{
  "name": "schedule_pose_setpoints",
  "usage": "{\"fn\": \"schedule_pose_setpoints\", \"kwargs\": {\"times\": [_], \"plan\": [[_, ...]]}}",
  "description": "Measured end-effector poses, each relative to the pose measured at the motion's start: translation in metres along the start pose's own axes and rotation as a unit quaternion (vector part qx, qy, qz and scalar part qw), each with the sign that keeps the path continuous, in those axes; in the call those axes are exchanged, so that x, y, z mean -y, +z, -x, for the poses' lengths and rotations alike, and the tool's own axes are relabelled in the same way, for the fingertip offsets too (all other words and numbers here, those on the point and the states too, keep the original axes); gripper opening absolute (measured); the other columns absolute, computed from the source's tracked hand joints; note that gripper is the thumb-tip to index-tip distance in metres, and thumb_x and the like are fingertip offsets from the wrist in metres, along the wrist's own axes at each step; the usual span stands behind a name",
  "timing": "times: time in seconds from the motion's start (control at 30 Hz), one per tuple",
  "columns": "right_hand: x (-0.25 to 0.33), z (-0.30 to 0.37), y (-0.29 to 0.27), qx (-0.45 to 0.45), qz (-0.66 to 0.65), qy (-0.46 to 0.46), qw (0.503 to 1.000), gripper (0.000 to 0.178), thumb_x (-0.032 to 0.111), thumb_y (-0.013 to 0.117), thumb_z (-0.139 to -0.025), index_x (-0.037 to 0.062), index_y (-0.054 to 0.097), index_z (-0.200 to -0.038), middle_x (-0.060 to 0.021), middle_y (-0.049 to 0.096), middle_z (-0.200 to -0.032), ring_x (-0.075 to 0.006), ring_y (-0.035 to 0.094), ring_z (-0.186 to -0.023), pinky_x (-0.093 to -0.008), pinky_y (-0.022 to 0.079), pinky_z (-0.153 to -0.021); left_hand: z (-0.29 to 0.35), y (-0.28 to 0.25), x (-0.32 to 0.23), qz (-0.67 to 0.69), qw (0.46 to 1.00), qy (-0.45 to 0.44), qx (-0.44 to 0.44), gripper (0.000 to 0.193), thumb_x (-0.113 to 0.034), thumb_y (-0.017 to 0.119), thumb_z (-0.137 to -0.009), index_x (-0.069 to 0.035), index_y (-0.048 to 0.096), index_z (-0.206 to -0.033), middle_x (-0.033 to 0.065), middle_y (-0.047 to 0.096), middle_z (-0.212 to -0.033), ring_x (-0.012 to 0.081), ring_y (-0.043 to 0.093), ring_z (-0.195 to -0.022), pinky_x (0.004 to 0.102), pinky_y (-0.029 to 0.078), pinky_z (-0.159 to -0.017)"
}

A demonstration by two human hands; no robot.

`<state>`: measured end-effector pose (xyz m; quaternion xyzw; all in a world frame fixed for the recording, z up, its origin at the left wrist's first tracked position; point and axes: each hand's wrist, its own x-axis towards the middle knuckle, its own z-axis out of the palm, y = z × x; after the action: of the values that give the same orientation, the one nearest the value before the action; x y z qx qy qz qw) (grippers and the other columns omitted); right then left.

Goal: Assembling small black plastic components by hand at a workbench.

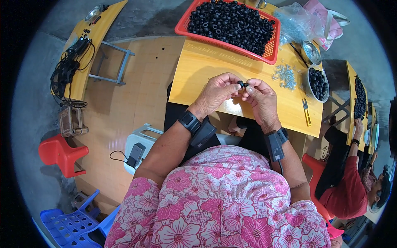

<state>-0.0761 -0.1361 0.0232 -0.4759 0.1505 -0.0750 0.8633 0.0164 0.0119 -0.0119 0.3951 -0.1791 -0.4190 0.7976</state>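
Observation:
Above the near edge of the yellow table [198, 89], both my hands meet fingertip to fingertip. My left hand [217, 93] pinches a small, shiny black round piece [240, 83] between thumb and forefinger. Close against it, my right hand [263, 99] is closed in a pinch at a small dark part [246, 85], mostly covered by the fingers. Whether the two are joined I cannot tell. Beyond the hands, a red plastic basket [227, 48] holds a heap of black ring-shaped pieces [227, 25]. Small clear pieces [285, 77] lie scattered right of my right hand.
Yellow-handled snips [306, 112] lie near the table's right edge, below a bowl of black round pieces [317, 84]. Behind it stand a metal bowl [311, 53] and plastic bags [295, 22]. A white stool [142, 142] is at my left; a person in red [347, 194] sits right.

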Motion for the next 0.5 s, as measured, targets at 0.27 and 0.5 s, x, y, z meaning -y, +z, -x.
{"fn": "schedule_pose_setpoints", "kwargs": {"times": [0.27,0.5], "plan": [[0.0043,0.0006,0.0031,-0.025,0.087,-0.041,0.995,0.013,-0.004,0.061,-0.085,-0.0010,0.062,-0.098,-0.0058,0.065,-0.087,-0.0114,0.062,-0.073,-0.0232,0.052,-0.069,-0.0003,0.0009,-0.0003,-0.020,1.000,-0.003,-0.007,0.014,-0.011,0.061,-0.091,-0.004,0.058,-0.102,0.0026,0.059,-0.092,0.0092,0.053,-0.084,0.0233,0.047,-0.079],[0.0073,0.0018,0.0043,-0.025,0.154,-0.064,0.986,0.013,-0.004,0.061,-0.085,-0.0012,0.062,-0.097,-0.0047,0.065,-0.087,-0.0106,0.063,-0.074,-0.0232,0.052,-0.071,0.0002,0.0004,0.0001,-0.029,1.000,0.004,-0.010,0.014,-0.011,0.061,-0.091,-0.004,0.058,-0.102,0.0022,0.059,-0.092,0.0089,0.053,-0.084,0.0233,0.047,-0.078]]}}
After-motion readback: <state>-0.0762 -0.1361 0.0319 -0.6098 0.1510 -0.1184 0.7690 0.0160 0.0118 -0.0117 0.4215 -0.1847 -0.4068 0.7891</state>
